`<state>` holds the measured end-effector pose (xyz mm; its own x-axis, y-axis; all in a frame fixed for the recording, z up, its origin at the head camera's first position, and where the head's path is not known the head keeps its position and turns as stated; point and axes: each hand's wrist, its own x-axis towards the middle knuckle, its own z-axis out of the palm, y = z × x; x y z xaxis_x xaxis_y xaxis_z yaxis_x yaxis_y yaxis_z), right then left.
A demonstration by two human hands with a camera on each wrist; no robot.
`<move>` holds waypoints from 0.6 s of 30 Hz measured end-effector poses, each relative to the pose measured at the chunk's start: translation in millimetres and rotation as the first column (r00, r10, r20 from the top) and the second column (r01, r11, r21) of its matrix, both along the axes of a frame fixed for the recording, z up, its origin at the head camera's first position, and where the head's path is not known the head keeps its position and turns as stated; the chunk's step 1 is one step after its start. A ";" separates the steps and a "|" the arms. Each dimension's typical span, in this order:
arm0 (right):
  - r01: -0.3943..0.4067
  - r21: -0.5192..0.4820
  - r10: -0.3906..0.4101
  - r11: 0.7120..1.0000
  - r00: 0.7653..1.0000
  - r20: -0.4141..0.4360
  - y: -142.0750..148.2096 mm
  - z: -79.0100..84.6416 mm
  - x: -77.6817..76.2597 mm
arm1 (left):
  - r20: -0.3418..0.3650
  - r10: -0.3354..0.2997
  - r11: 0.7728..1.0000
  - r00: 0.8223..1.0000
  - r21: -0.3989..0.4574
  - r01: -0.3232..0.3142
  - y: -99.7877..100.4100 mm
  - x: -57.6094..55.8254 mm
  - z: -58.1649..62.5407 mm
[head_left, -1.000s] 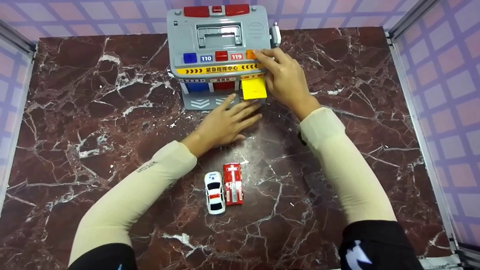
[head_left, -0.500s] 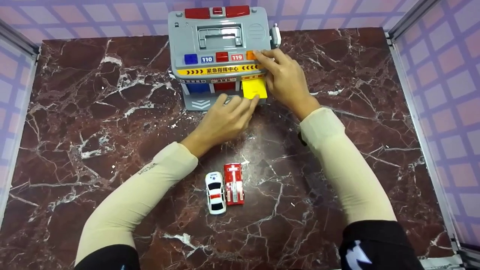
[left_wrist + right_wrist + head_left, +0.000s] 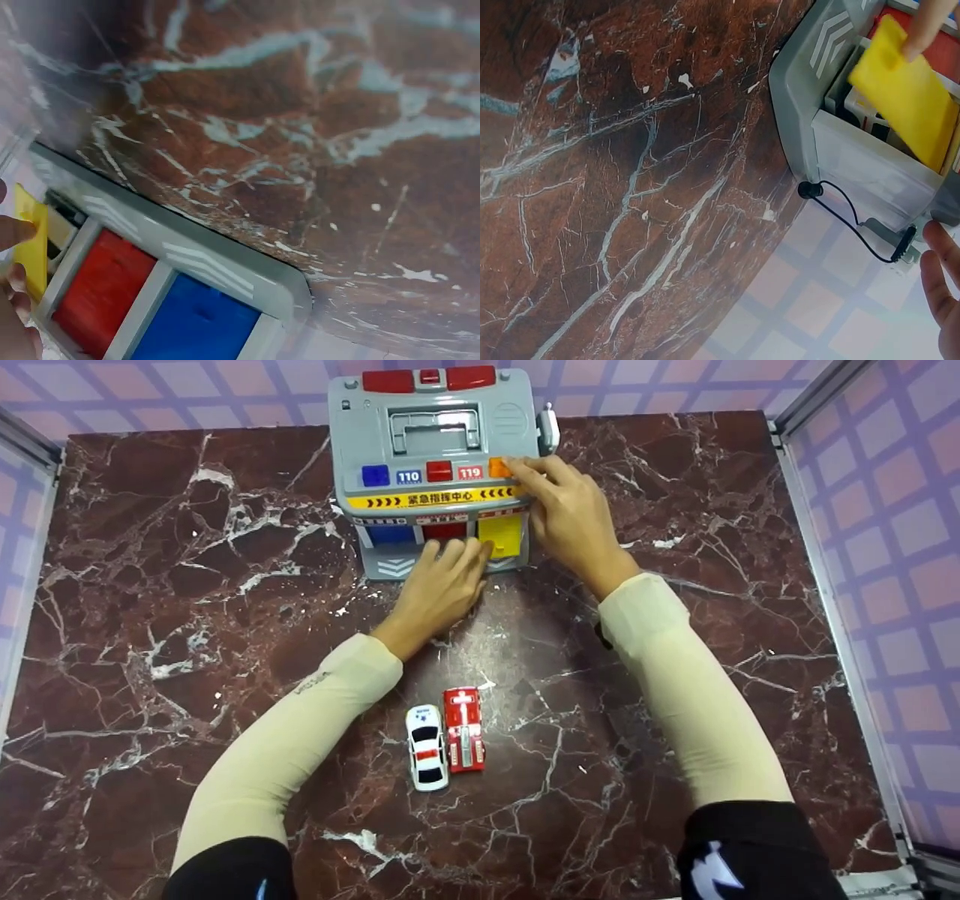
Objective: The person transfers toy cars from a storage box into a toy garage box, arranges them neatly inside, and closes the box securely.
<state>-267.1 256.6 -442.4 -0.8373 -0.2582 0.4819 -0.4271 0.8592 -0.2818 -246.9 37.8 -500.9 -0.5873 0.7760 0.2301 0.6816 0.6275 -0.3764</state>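
Note:
A grey toy emergency station [image 3: 346, 446] stands at the back, with blue [image 3: 391, 534], red [image 3: 105, 281] and yellow doors in its front. My left hand [image 3: 441, 585] is at the front, one fingertip pressing the yellow door [image 3: 911, 94]. This door tilts outward from its frame; a white toy vehicle [image 3: 862, 111] shows partly behind it in the right wrist view. My right hand [image 3: 576, 517] rests at the station's right corner, a finger on the orange button [image 3: 497, 467].
A white toy police car [image 3: 427, 750] and a red toy fire truck [image 3: 464, 727] lie side by side on the marbled tabletop [image 3: 637, 720]. A toy handset [image 3: 549, 429] hangs on the station's right side, with a black cord [image 3: 847, 217] below. Checked walls surround the table.
The yellow door has swung down from its raised position under my left fingertip. My left hand went from spread fingers to bent ones and shifted slightly left. The right hand stays on the orange button.

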 end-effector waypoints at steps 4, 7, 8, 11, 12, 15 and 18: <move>0.000 0.004 0.000 1.000 1.000 0.001 -0.8 -0.4 -0.9 | 0.011 0.034 0.997 0.999 -0.071 -0.033 3.4 -5.6 -4.4; -0.006 0.004 0.006 1.000 1.000 -0.003 -1.4 0.6 -1.6 | 0.007 0.040 0.994 0.999 -0.106 -0.039 5.4 -7.4 -6.6; -0.007 0.007 0.007 1.000 1.000 -0.003 -1.5 1.3 -2.2 | 0.001 0.042 0.992 0.999 -0.115 -0.042 5.7 -7.9 -7.2; 0.000 0.026 0.000 1.000 1.000 -0.008 -1.3 4.1 -3.5 | -0.004 0.053 0.991 0.999 -0.119 -0.053 6.2 -9.9 -8.8; 0.007 0.035 -0.006 0.999 1.000 -0.009 -1.0 5.0 -4.0 | 0.000 0.056 0.991 0.998 -0.121 -0.055 6.4 -10.9 -9.3; 0.026 0.061 -0.025 0.998 1.000 -0.016 -0.2 6.7 -5.0 | 0.014 0.056 0.989 0.998 -0.139 -0.054 7.2 -13.2 -9.4; 0.030 0.074 -0.028 0.997 0.999 -0.021 -0.5 7.8 -6.6 | 0.036 0.063 0.987 0.997 -0.148 -0.057 8.8 -14.7 -9.7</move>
<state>-273.7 256.0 -434.5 -0.8352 -0.2698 0.4792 -0.4068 0.8895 -0.2082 -261.6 46.6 -510.6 -0.6404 0.7625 0.0918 0.6606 0.6079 -0.4405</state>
